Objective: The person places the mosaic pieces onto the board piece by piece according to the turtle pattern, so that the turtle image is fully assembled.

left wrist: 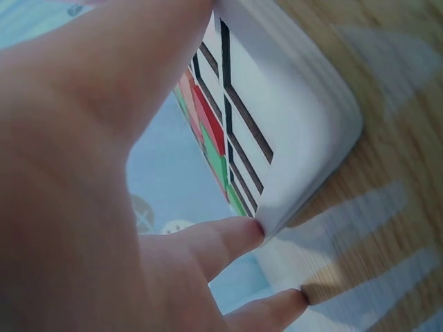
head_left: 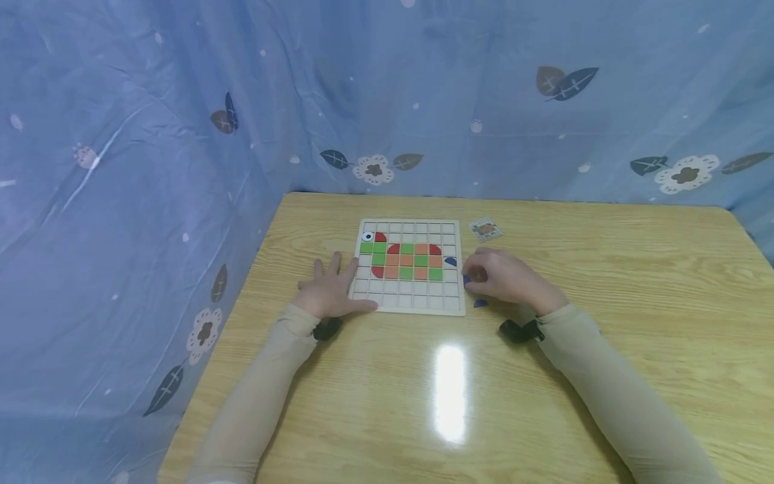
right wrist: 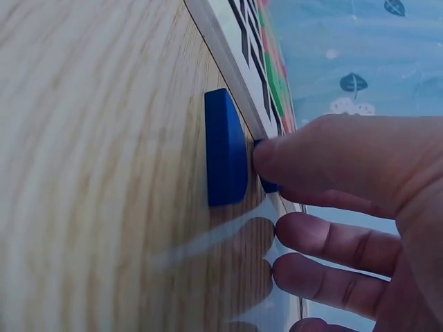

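A white gridded board [head_left: 417, 311] lies on the table with green, orange and red pieces set in its squares, and a round eye piece [head_left: 367, 236] at the upper left. My left hand [head_left: 329, 290] rests with spread fingers along the board's left edge, thumb on its lower rim. Just off the right edge, my right hand [head_left: 506, 277] pinches a small blue piece [right wrist: 268, 185] between thumb and index finger, mostly hidden by the thumb. A second blue piece [right wrist: 225, 152] with a curved side lies on the wood nearby. Another blue piece [head_left: 450, 261] sits at the board's right side.
A small patterned card [head_left: 485, 229] lies beyond the board's upper right corner. The wooden table [head_left: 653, 269] extends to the right and toward me. Blue patterned curtain [head_left: 471, 101] hangs behind and to the left of the table.
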